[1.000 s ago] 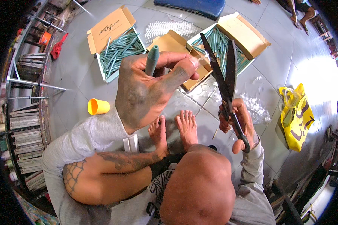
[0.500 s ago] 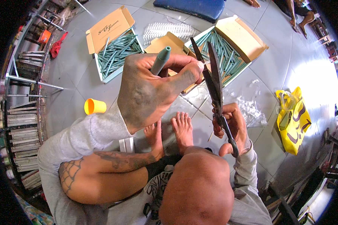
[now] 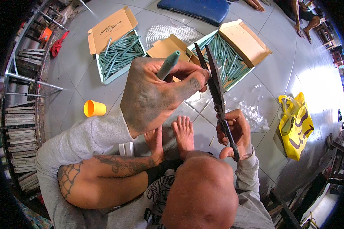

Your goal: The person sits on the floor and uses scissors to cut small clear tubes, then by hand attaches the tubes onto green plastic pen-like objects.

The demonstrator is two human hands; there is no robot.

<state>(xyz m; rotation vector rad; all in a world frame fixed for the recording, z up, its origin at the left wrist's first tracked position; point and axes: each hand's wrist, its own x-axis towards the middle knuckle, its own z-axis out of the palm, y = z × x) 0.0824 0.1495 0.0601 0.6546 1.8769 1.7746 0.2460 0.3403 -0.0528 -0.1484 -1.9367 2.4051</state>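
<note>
While our left hand pinches the green stick upright, keeping its end clear for the blades, our right hand grips the black scissors, blades nearly pressed together just beside our fingertips.

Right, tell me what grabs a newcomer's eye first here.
At centre, the left hand holds up a green stick, fingertips by the long black scissors gripped in the right hand. Behind, on the grey floor, two open boxes of green sticks; a yellow cup lies left, a yellow bag right.
</note>
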